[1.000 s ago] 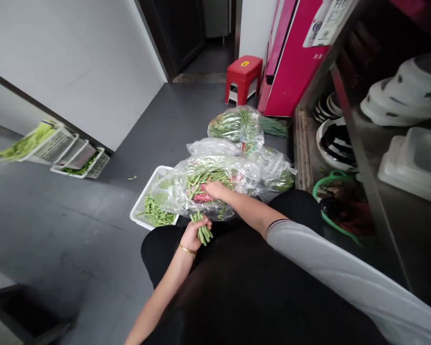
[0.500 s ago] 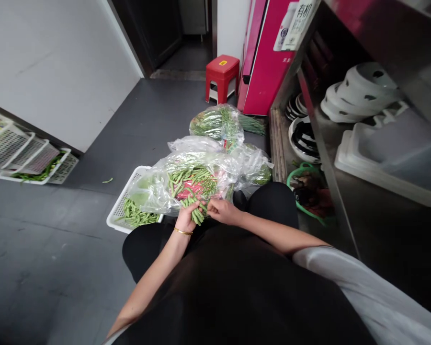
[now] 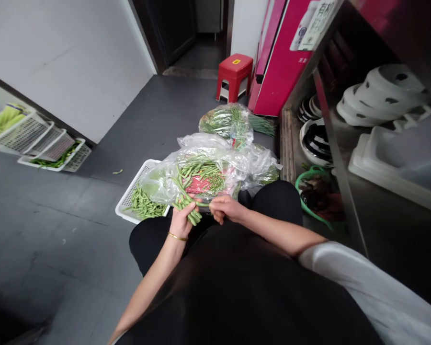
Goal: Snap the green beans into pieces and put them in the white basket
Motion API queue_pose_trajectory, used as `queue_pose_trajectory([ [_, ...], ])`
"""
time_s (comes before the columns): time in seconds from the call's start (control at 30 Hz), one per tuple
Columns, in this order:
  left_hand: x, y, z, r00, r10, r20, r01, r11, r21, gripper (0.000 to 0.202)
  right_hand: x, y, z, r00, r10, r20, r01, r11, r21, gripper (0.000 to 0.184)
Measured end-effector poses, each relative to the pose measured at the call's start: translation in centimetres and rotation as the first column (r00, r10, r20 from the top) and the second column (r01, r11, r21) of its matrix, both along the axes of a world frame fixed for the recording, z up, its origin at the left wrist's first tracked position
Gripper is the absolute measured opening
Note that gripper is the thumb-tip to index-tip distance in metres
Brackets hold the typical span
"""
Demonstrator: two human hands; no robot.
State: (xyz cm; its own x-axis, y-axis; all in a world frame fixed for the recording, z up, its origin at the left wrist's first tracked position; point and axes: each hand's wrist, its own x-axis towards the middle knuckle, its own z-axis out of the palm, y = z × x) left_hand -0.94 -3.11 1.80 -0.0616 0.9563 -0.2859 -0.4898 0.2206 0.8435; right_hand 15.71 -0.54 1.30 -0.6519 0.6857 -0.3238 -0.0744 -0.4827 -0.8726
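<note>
My left hand (image 3: 182, 219) is closed round a bunch of green beans (image 3: 193, 216) above my lap. A single green bean (image 3: 202, 204) stretches sideways from the bunch to my right hand (image 3: 225, 208), whose fingers are pinched on its end. Just beyond both hands lies an opened clear plastic bag (image 3: 161, 181) with more beans and something red inside. To the left of it, partly under the bag's edge, a white plastic basket (image 3: 123, 203) holds a pile of bean pieces (image 3: 143, 203).
Behind the bag are more bagged greens (image 3: 222, 120). A red stool (image 3: 234, 72) stands near the doorway beside a pink cabinet (image 3: 273, 76). Stacked white baskets (image 3: 43, 143) are at the left wall. A metal shelf with white containers (image 3: 377, 96) and a green basket (image 3: 301, 191) is close on my right.
My hands have drawn apart, and a bean now spans between them. The whole view has shifted, with the surroundings appearing further right.
</note>
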Motion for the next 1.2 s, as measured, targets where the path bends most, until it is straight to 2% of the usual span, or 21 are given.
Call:
queue_pose_trajectory([
  [0.07, 0.3, 0.4, 0.6, 0.994, 0.048, 0.101, -0.048, 0.999, -0.008, 0.036, -0.6, -0.4, 0.9, 0.964, -0.243, -0.104, 0.241, 0.970, -0.037, 0.035],
  [0.13, 0.8, 0.8, 1.1, 0.989, 0.061, 0.136, -0.057, 0.998, -0.031, 0.033, -1.0, -0.1, 1.2, 0.940, -0.322, -0.109, 0.321, 0.947, -0.028, 0.036],
  [0.2, 1.2, 0.8, 1.4, 0.988, 0.073, 0.139, -0.068, 0.997, -0.038, 0.032, -0.9, 1.1, 0.8, 0.934, -0.358, 0.003, 0.357, 0.931, 0.079, 0.035],
  [0.27, 1.4, 0.4, 1.7, 0.991, 0.069, 0.112, -0.068, 0.998, -0.019, 0.034, -0.1, 2.8, -0.2, 0.890, -0.360, 0.281, 0.278, 0.915, 0.293, 0.036],
  [0.3, 1.3, 0.2, 1.7, 0.995, 0.050, 0.088, -0.049, 0.999, -0.009, 0.035, 0.5, 3.5, -0.7, 0.828, -0.349, 0.439, 0.175, 0.905, 0.389, 0.037],
  [0.37, 1.0, -0.3, 1.8, 0.999, -0.025, 0.039, 0.025, 1.000, -0.006, 0.035, 1.6, 4.5, -1.5, 0.723, -0.270, 0.636, -0.072, 0.886, 0.458, 0.032],
  [0.4, 0.8, -0.5, 1.8, 0.997, -0.071, 0.027, 0.071, 0.997, -0.016, 0.035, 2.0, 4.7, -1.6, 0.713, -0.192, 0.674, -0.178, 0.880, 0.440, 0.029],
  [0.47, 0.2, -0.8, 1.5, 0.986, -0.161, 0.031, 0.162, 0.986, -0.043, 0.033, 2.1, 4.4, -1.2, 0.792, -0.004, 0.611, -0.282, 0.884, 0.373, 0.026],
  [0.53, -0.2, -0.9, 1.1, 0.969, -0.243, 0.037, 0.245, 0.967, -0.063, 0.031, 1.3, 3.7, -0.2, 0.887, 0.145, 0.438, -0.306, 0.896, 0.322, 0.032],
  [0.6, -0.4, -0.8, 0.7, 0.954, -0.297, 0.040, 0.299, 0.951, -0.073, 0.027, 0.1, 3.2, 0.9, 0.942, 0.144, 0.304, -0.245, 0.913, 0.326, 0.037],
  [0.63, -0.4, -0.7, 0.5, 0.952, -0.303, 0.045, 0.306, 0.948, -0.083, 0.025, -0.5, 3.1, 1.4, 0.947, 0.107, 0.304, -0.220, 0.904, 0.367, 0.037],
  [0.67, -0.3, -0.5, 0.4, 0.953, -0.297, 0.052, 0.301, 0.948, -0.104, 0.023, -0.9, 3.1, 1.6, 0.937, 0.045, 0.347, -0.205, 0.874, 0.440, 0.034],
  [0.73, -0.1, -0.3, 0.1, 0.959, -0.271, 0.079, 0.281, 0.943, -0.178, 0.021, -1.4, 3.4, 1.5, 0.862, -0.149, 0.484, -0.222, 0.748, 0.626, 0.026],
  [0.8, 0.1, 0.0, 0.1, 0.964, -0.247, 0.099, 0.264, 0.930, -0.257, 0.020, -1.1, 3.8, 0.7, 0.727, -0.342, 0.595, -0.307, 0.614, 0.727, 0.019],
  [0.83, 0.2, 0.1, 0.0, 0.971, -0.219, 0.094, 0.237, 0.930, -0.280, 0.019, -0.9, 3.9, 0.3, 0.660, -0.387, 0.644, -0.359, 0.590, 0.723, 0.019],
  [0.9, 0.3, 0.3, -0.1, 0.991, -0.129, 0.046, 0.137, 0.950, -0.282, 0.019, -0.4, 3.5, -0.7, 0.573, -0.351, 0.740, -0.457, 0.613, 0.645, 0.021],
  [0.97, 0.2, 0.6, -0.3, 0.999, -0.041, -0.018, 0.036, 0.970, -0.240, 0.021, -0.4, 2.5, -1.3, 0.554, -0.243, 0.796, -0.545, 0.617, 0.568, 0.022],
  [1.07, 0.2, 0.8, -0.6, 0.994, -0.019, -0.109, -0.002, 0.983, -0.185, 0.024, -0.8, 0.7, -1.3, 0.555, -0.163, 0.816, -0.651, 0.526, 0.548, 0.020],
  [1.13, 0.1, 0.6, -0.6, 0.985, -0.051, -0.165, 0.021, 0.984, -0.176, 0.024, -0.9, 0.4, -0.4, 0.551, -0.083, 0.830, -0.723, 0.449, 0.525, 0.020],
  [1.17, 0.0, 0.5, -0.6, 0.983, -0.078, -0.169, 0.048, 0.983, -0.175, 0.024, -0.7, 0.5, 0.3, 0.553, -0.038, 0.832, -0.745, 0.424, 0.515, 0.021],
  [1.2, -0.1, 0.4, -0.5, 0.982, -0.111, -0.153, 0.084, 0.981, -0.173, 0.023, -0.4, 0.9, 1.1, 0.566, -0.017, 0.824, -0.744, 0.421, 0.519, 0.023],
])
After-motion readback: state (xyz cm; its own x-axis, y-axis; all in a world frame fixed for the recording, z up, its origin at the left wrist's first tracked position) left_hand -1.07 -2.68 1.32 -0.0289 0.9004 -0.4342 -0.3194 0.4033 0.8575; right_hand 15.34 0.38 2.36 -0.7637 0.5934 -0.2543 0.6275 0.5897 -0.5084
